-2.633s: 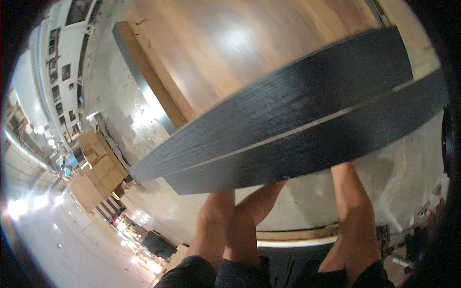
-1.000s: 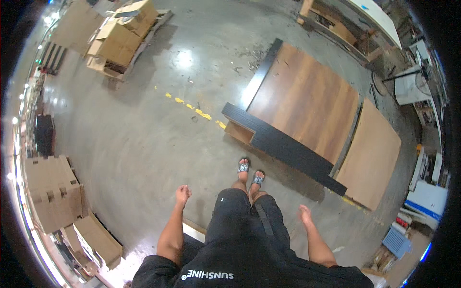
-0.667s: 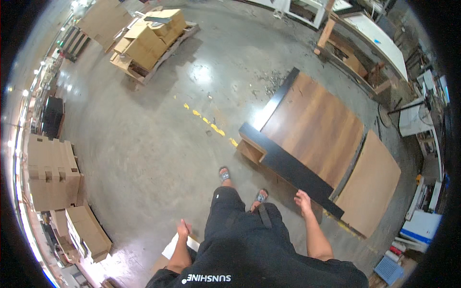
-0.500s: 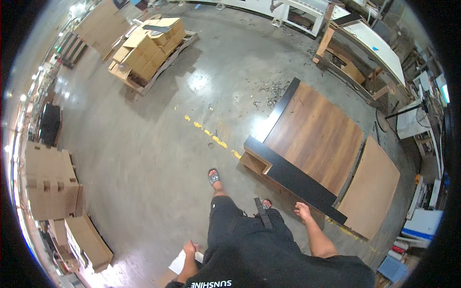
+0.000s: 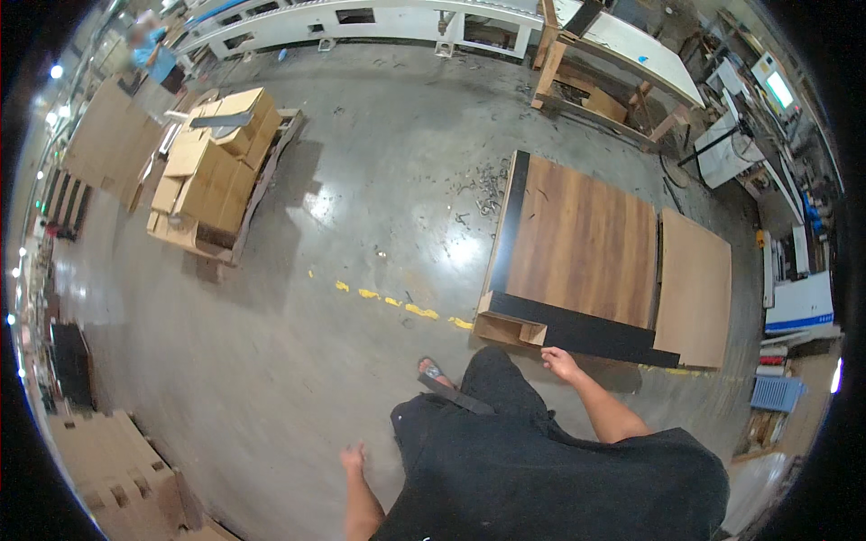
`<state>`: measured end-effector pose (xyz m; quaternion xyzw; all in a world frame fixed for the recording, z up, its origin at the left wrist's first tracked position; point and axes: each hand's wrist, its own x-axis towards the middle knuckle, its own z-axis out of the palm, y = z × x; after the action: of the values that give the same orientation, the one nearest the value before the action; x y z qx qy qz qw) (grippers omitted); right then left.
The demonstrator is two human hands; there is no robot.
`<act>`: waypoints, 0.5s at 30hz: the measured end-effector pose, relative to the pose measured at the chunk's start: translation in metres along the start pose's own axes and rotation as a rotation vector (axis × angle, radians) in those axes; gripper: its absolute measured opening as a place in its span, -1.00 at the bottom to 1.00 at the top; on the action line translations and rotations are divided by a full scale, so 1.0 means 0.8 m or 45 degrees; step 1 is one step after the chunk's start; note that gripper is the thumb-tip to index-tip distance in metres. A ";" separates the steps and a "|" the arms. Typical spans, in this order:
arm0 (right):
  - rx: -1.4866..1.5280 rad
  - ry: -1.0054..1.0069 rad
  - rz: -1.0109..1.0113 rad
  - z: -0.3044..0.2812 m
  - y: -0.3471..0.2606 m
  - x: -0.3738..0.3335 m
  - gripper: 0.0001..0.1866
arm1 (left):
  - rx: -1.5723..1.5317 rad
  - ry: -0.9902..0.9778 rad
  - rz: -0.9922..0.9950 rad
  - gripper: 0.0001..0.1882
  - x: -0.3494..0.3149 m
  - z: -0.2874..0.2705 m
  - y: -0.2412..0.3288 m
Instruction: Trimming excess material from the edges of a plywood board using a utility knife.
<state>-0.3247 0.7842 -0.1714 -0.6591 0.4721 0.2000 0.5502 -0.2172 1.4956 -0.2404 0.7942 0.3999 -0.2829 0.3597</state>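
My left hand hangs low beside my body over the grey floor, fingers loosely apart, with nothing visible in it. In front of my body, my right hand is held out with its fingers loosely bent. It appears beside the notched near edge of a black-edged wood-grain panel piece; whether it touches is unclear. The open brown notch at that piece's near left corner lies just left of my fingertips. A dark flat strap sticks out at my waist.
A plain brown board lies right of the panel piece. Cartons sit on a pallet at left. Scraps litter the floor. Beyond stand a workbench and a long white machine. A person in blue is far left.
My view has turned and moved closer to the panel piece. My right hand now appears beside its notched corner. The white sheet seen by my left hand earlier is out of sight.
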 end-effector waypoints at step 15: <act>-0.191 0.021 -0.338 0.112 0.010 0.210 -0.79 | 0.225 -0.301 0.993 -0.45 0.197 0.081 0.719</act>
<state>-0.2286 0.7986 -0.3352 -0.7565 0.3692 0.1549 0.5170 0.3362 1.2693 -0.1955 0.8760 -0.0008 -0.2481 0.4137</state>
